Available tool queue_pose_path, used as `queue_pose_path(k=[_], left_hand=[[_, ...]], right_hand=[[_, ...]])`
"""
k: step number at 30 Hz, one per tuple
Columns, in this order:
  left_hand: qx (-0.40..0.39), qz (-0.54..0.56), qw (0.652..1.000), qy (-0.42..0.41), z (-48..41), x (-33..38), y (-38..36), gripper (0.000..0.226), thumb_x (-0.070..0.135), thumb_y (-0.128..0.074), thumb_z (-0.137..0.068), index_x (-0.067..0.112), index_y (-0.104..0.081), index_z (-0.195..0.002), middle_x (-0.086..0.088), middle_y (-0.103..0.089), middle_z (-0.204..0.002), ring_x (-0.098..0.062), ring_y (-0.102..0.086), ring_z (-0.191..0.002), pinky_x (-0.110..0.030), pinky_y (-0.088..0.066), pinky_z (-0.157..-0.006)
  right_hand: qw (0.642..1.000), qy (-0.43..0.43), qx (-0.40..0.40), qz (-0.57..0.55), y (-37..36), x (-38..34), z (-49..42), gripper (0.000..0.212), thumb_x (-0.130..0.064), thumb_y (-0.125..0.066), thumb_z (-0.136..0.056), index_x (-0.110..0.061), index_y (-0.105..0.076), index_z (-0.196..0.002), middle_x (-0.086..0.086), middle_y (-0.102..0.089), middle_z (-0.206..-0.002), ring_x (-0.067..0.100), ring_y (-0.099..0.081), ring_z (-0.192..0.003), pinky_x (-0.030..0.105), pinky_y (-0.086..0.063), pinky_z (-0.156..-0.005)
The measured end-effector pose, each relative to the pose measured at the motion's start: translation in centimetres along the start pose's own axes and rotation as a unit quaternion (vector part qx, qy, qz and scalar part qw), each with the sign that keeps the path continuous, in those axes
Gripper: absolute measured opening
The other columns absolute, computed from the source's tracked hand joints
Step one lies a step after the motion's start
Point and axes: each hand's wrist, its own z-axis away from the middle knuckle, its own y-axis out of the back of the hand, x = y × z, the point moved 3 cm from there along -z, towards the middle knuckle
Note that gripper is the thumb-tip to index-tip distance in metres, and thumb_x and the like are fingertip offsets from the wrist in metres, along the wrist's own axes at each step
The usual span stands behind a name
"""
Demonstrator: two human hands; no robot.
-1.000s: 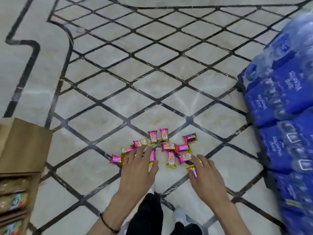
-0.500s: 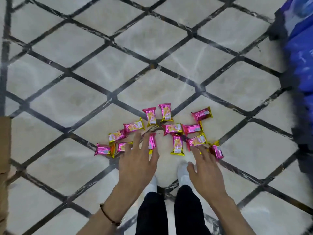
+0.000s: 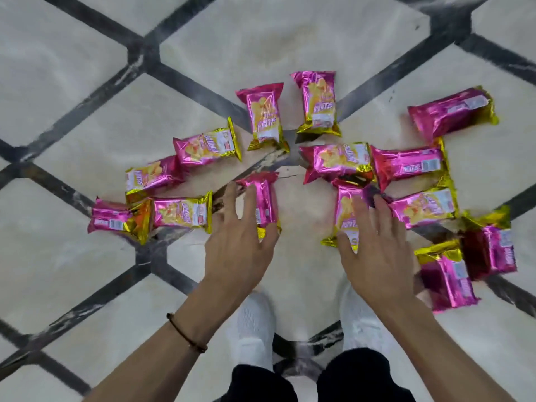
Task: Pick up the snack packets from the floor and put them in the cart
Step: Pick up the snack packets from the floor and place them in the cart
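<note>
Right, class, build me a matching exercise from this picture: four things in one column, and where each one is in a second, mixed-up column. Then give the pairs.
Things:
1. left hand
2. right hand
3. beaded bracelet
4. white shoes

Places:
A. around the left wrist
B. on the floor, below both hands
C. over the upright packet left of centre
D. over the packet right of centre

Pairs: 1-C, 2-D, 3-A, 4-B

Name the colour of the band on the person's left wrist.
Dark brown wristband, seen in the head view.
</note>
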Motion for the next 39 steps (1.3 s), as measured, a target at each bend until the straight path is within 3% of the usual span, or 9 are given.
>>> queue_pose_path(k=[3,8,15,20,28,37,39], left_hand=[[0.0,0.006,1.0,0.026,-2.0,-1.4,-3.6,0.073,0.049,-0.056,-0.094,0.029,-0.021,-0.155,-0.006,-0.01,-0.164,-0.045,-0.044,-0.125,-0.052,-0.049,-0.083],[0.014,-0.011,1.0,0.014,-4.8,-0.9,-6.1,0.082,0.057,-0.056,-0.091,0.032,-0.015,-0.157,-0.009,-0.009,-0.165,-0.049,-0.048,-0.121,-0.05,-0.048,-0.087],[0.038,0.012,0.999,0.001,-6.8,0.1,-7.2,0.064,0.029,-0.057,-0.093,0.024,-0.027,-0.15,-0.013,-0.017,-0.16,-0.047,-0.046,-0.122,-0.05,-0.048,-0.084],[0.038,0.013,0.999,-0.013,-5.4,0.0,-6.1,0.067,0.027,-0.057,-0.093,0.024,-0.026,-0.152,-0.011,-0.022,-0.158,-0.045,-0.049,-0.121,-0.05,-0.052,-0.077],[0.054,0.008,0.999,-0.004,-1.0,1.5,2.0,0.079,0.027,-0.064,-0.088,0.015,-0.021,-0.154,-0.009,-0.032,-0.154,-0.039,-0.051,-0.115,-0.048,-0.052,-0.08],[0.035,0.044,0.998,0.026,6.4,6.4,18.0,0.068,0.025,-0.064,-0.083,0.031,-0.036,-0.144,0.003,-0.028,-0.154,-0.04,-0.053,-0.111,-0.049,-0.056,-0.068],[0.038,0.06,0.997,0.021,8.0,7.7,21.8,0.067,0.026,-0.065,-0.083,0.034,-0.035,-0.143,0.004,-0.028,-0.155,-0.037,-0.054,-0.113,-0.049,-0.057,-0.071]], right_hand=[[0.999,0.012,0.016,0.03,-2.2,0.8,-2.1,0.068,-0.043,-0.053,-0.095,-0.028,-0.025,-0.155,0.012,-0.018,-0.164,0.045,-0.041,-0.125,0.057,-0.044,-0.092],[0.999,0.017,0.035,0.009,-3.6,0.9,-4.2,0.07,-0.045,-0.053,-0.095,-0.027,-0.023,-0.156,0.013,-0.016,-0.163,0.045,-0.047,-0.115,0.052,-0.048,-0.085],[0.998,0.019,0.036,-0.043,-4.2,0.5,-4.9,0.074,-0.026,-0.066,-0.085,-0.019,-0.032,-0.15,0.017,-0.015,-0.16,0.045,-0.046,-0.114,0.052,-0.047,-0.092],[0.998,0.015,0.026,-0.063,-2.8,0.0,-4.2,0.071,-0.021,-0.065,-0.084,-0.019,-0.034,-0.147,0.015,-0.012,-0.162,0.046,-0.045,-0.12,0.052,-0.048,-0.094],[0.998,0.032,0.026,-0.051,5.4,-3.0,0.3,0.071,-0.02,-0.066,-0.081,-0.021,-0.037,-0.145,0.008,-0.018,-0.162,0.043,-0.047,-0.12,0.046,-0.052,-0.076],[0.997,0.018,0.021,-0.07,21.0,-9.9,7.5,0.074,-0.019,-0.066,-0.081,-0.019,-0.036,-0.148,0.004,-0.026,-0.161,0.036,-0.05,-0.108,0.043,-0.055,-0.066],[0.996,0.024,0.025,-0.079,25.1,-11.1,8.8,0.073,-0.017,-0.065,-0.082,-0.018,-0.036,-0.149,0.004,-0.027,-0.161,0.036,-0.049,-0.108,0.045,-0.054,-0.073]])
